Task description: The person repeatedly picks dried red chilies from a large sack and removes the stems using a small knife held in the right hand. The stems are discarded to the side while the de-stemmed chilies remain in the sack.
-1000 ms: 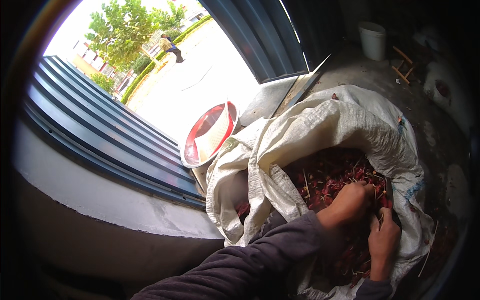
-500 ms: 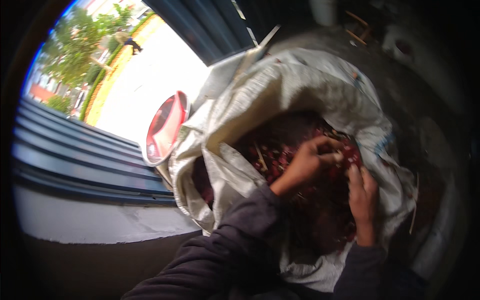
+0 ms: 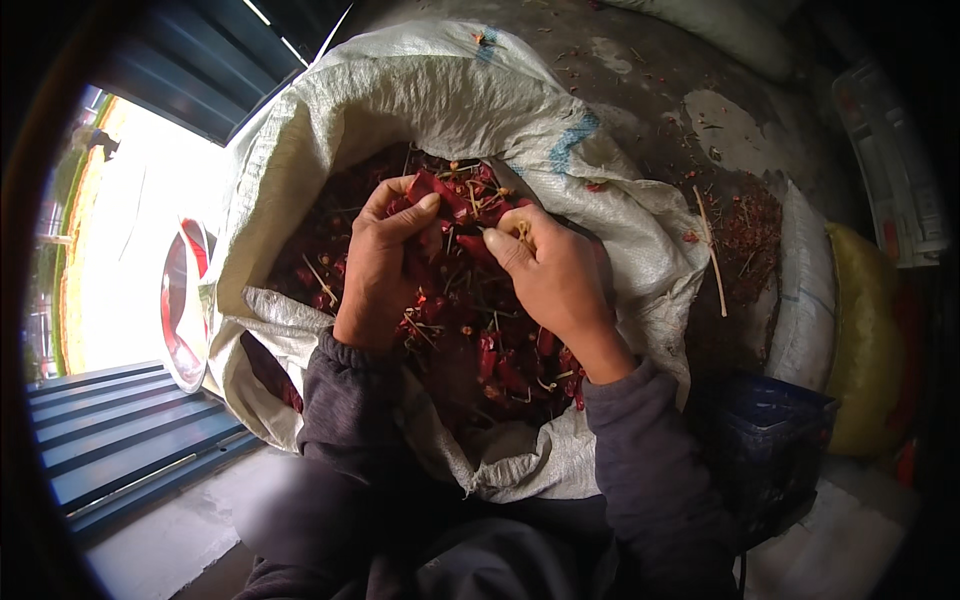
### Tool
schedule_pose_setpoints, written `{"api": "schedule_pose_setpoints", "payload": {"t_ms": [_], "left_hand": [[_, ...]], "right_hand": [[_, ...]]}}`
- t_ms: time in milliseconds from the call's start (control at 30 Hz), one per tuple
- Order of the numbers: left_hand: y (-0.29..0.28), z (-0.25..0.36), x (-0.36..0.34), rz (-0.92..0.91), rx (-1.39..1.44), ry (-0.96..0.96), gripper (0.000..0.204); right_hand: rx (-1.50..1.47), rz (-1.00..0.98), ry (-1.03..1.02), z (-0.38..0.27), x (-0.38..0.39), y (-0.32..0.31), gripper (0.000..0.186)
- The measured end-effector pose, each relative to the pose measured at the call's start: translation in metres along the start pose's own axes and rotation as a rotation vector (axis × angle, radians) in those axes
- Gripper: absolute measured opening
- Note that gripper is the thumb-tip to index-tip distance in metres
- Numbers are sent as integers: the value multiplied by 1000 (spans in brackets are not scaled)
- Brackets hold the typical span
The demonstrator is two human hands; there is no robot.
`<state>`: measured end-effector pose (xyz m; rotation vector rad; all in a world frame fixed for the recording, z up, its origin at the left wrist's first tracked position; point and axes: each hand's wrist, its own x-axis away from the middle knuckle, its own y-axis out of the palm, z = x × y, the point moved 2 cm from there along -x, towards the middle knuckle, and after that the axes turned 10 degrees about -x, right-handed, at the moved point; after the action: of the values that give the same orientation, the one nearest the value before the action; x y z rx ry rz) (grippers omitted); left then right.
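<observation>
An open white woven sack [image 3: 430, 90] stands in front of me, full of dried red chili peppers [image 3: 510, 365] with pale stems among them. Over its mouth, my left hand [image 3: 378, 265] pinches a dark red dried chili pepper [image 3: 440, 196] between thumb and fingers. Close beside it on the right, my right hand [image 3: 562, 272] is closed, thumb pressed against the curled forefinger. A pale yellowish stem [image 3: 522, 230] shows at that grip. Whether the right fingers also touch the pepper is hard to make out.
At the left, a red and white basin [image 3: 182, 300] stands by blue corrugated metal panels [image 3: 150, 425]. To the right lie a thin stick [image 3: 712, 250], reddish scraps [image 3: 745, 235], a white sack [image 3: 803, 290], a yellow sack [image 3: 858, 340] and a dark blue crate [image 3: 785, 405].
My view has turned, so the sack appears farther left and the crate and yellow sack show at the right. Both hands stay close together over the chilies, now seen more sharply.
</observation>
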<state>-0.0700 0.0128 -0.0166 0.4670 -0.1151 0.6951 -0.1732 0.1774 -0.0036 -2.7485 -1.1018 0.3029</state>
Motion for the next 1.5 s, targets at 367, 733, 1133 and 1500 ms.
{"api": "schedule_pose_setpoints", "payload": {"t_ms": [367,733,1133,1500], "left_hand": [[13,-9,7,111,-826,295,21],[34,-2,15,-30,-818,215,36],[5,25,10,237,-437,175,13],[5,31,7,298,-725,129,14]], "right_hand": [[-9,-31,-65,6,-5,11,34],[-218,-85,-43,22,-4,11,39],[51,33,48,3,-15,-7,39],[689,-136,-129,23,-3,30,3]]}}
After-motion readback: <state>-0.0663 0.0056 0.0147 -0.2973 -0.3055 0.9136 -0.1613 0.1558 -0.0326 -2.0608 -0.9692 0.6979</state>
